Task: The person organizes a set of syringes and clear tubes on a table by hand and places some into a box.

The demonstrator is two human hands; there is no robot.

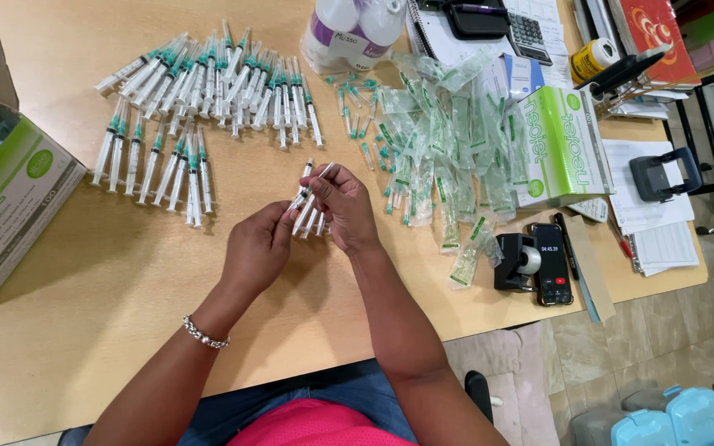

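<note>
Both hands meet over the middle of the wooden table. My right hand pinches a clear syringe near its top end. My left hand holds the lower end of the same syringe. A few more loose syringes lie on the table under the hands. A large spread of syringes with green caps lies further back, with a second row to the left.
A heap of empty clear wrappers lies to the right. A green and white box stands beside it, another box at far left. A tape dispenser, a phone, bottles and papers crowd the right side.
</note>
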